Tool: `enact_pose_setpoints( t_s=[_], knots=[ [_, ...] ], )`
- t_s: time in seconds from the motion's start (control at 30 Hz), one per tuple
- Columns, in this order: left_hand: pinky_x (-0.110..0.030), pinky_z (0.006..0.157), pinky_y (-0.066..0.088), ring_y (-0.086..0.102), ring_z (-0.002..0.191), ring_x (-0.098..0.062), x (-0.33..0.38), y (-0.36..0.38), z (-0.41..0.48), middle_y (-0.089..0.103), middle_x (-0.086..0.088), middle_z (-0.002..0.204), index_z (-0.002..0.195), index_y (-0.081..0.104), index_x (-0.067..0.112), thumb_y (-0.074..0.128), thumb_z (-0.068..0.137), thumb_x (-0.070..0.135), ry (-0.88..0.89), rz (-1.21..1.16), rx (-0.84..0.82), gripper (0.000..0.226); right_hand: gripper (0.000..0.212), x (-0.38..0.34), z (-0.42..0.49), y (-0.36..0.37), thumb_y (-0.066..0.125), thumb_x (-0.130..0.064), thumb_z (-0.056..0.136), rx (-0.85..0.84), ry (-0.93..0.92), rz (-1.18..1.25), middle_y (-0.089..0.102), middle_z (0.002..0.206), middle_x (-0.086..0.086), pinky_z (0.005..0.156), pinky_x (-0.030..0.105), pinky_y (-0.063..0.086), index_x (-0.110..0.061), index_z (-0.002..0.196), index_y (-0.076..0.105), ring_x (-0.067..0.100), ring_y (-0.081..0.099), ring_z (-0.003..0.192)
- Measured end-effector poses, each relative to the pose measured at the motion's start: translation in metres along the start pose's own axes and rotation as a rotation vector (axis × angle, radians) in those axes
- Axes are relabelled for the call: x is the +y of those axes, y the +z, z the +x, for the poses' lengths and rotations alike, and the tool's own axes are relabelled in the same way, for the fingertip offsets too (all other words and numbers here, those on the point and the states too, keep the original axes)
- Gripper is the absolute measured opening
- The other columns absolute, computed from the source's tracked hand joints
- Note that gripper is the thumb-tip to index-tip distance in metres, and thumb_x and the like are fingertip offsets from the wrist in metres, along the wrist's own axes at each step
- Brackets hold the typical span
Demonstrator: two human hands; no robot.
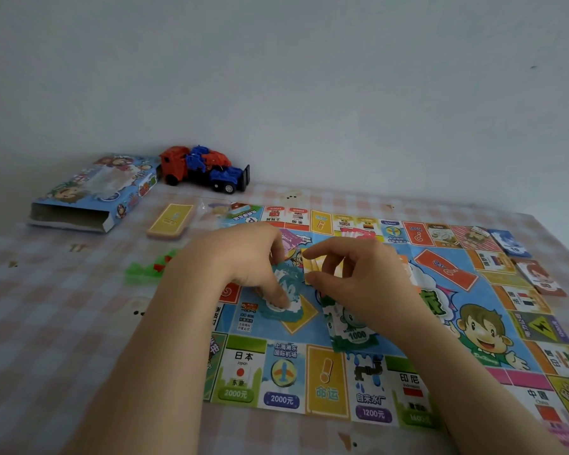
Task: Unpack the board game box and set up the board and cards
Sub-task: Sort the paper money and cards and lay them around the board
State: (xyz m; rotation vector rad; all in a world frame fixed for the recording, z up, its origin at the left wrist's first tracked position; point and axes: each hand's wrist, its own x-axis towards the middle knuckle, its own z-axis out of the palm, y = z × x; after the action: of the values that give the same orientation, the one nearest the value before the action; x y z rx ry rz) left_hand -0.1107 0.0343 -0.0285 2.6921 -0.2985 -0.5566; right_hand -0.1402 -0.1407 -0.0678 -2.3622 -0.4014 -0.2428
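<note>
I see the game board (368,326) spread flat on the checked tablecloth (63,307), and both hands work over its middle. My left hand (240,257) is curled down, its fingertips (281,302) pressing on a teal banknote (284,290) that lies on the board; whether they pinch it or only rest on it I cannot tell. My right hand (358,274) pinches a small stack of yellow notes (312,266) between thumb and forefinger, held just above the board and just beside the left fingers. Below the right fingers a green 1000 note stack (352,326) lies on the board, partly under the wrist. Beyond the left fingers, off the board's far corner, a yellow card deck (171,220) lies on the cloth, and further out the open game box (92,195) lies on its side with a red and blue toy truck (204,172) beside it. Left of the left wrist lie green plastic pieces (145,267). Far right of the right fingers, a blue card stack (509,243) and a reddish-brown one (541,277) sit at the board's edge.
</note>
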Motion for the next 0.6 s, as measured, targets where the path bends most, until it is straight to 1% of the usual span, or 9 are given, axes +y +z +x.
enact_pose_setpoints(
  t_s=[0.1,0.13,0.2,0.23,0.3,0.37,0.43,0.5,0.6],
  knots=[
    [-0.026,0.065,0.049,0.064,0.079,-0.012,0.0009,-0.0010,-0.0023,0.064,0.007,0.090,0.105,0.054,0.027,0.087,0.062,0.024,0.068,-0.129,-0.014,0.054,0.017,0.0004,0.0005,-0.0002,0.071,-0.022,0.082,0.040,-0.006,0.022,0.062,0.067,-0.015,0.051,0.008,0.039,-0.032,0.096,0.071,0.000,0.051,0.052],
    [-0.026,0.065,0.051,0.066,0.079,-0.012,0.0011,-0.0024,-0.0032,0.067,0.007,0.089,0.105,0.056,0.027,0.087,0.063,0.023,0.097,-0.161,-0.012,0.053,0.015,0.0002,0.0006,-0.0008,0.070,-0.024,0.082,0.049,-0.001,0.055,0.063,0.066,-0.014,0.049,0.009,0.039,-0.033,0.095,0.071,0.001,0.050,0.051],
    [-0.031,0.070,0.056,0.068,0.078,-0.013,0.0019,-0.0058,-0.0045,0.071,0.006,0.088,0.102,0.059,0.026,0.086,0.063,0.022,0.146,-0.207,0.005,0.048,0.010,-0.0013,0.0009,-0.0026,0.068,-0.030,0.083,0.046,0.024,0.169,0.064,0.065,-0.009,0.047,0.012,0.037,-0.034,0.092,0.071,0.002,0.048,0.049],
    [-0.032,0.068,0.056,0.068,0.076,-0.012,0.0021,-0.0070,-0.0047,0.072,0.004,0.089,0.101,0.060,0.025,0.086,0.063,0.021,0.160,-0.231,0.013,0.046,0.007,-0.0025,0.0008,-0.0039,0.067,-0.034,0.083,0.035,0.036,0.236,0.065,0.064,-0.006,0.047,0.013,0.037,-0.035,0.090,0.071,0.003,0.047,0.049],
    [-0.025,0.055,0.050,0.064,0.067,-0.009,0.0018,-0.0077,-0.0042,0.072,0.003,0.088,0.097,0.063,0.024,0.086,0.063,0.018,0.172,-0.268,0.037,0.041,0.006,-0.0054,0.0003,-0.0055,0.068,-0.036,0.082,0.000,0.047,0.335,0.067,0.064,0.000,0.046,0.017,0.040,-0.034,0.087,0.070,0.003,0.047,0.046],
    [-0.019,0.051,0.047,0.062,0.065,-0.008,0.0016,-0.0072,-0.0029,0.072,0.001,0.086,0.092,0.064,0.022,0.086,0.063,0.014,0.170,-0.293,0.055,0.036,0.004,-0.0081,-0.0008,-0.0062,0.071,-0.028,0.081,-0.030,0.053,0.377,0.067,0.062,0.000,0.045,0.020,0.047,-0.032,0.082,0.069,0.006,0.053,0.044],
    [-0.019,0.053,0.049,0.064,0.067,-0.010,0.0009,-0.0070,-0.0027,0.071,-0.001,0.086,0.090,0.064,0.020,0.085,0.063,0.009,0.165,-0.330,0.056,0.036,0.011,-0.0093,-0.0019,-0.0057,0.073,-0.019,0.081,-0.047,0.063,0.397,0.068,0.061,-0.002,0.047,0.020,0.052,-0.027,0.076,0.068,0.009,0.061,0.047],
    [-0.019,0.055,0.052,0.065,0.068,-0.011,-0.0017,-0.0077,-0.0027,0.070,-0.002,0.087,0.091,0.064,0.019,0.085,0.062,0.006,0.157,-0.353,0.055,0.037,0.014,-0.0095,-0.0021,-0.0047,0.073,-0.014,0.081,-0.051,0.073,0.409,0.068,0.061,-0.003,0.048,0.018,0.052,-0.025,0.074,0.067,0.009,0.063,0.049],
    [-0.021,0.056,0.054,0.065,0.067,-0.012,-0.0070,-0.0096,-0.0021,0.068,-0.003,0.084,0.090,0.065,0.017,0.085,0.062,0.004,0.130,-0.368,0.062,0.037,0.014,-0.0092,-0.0018,-0.0034,0.074,-0.013,0.080,-0.037,0.086,0.416,0.069,0.062,-0.004,0.050,0.018,0.053,-0.024,0.075,0.067,0.008,0.063,0.049]
  ],
)
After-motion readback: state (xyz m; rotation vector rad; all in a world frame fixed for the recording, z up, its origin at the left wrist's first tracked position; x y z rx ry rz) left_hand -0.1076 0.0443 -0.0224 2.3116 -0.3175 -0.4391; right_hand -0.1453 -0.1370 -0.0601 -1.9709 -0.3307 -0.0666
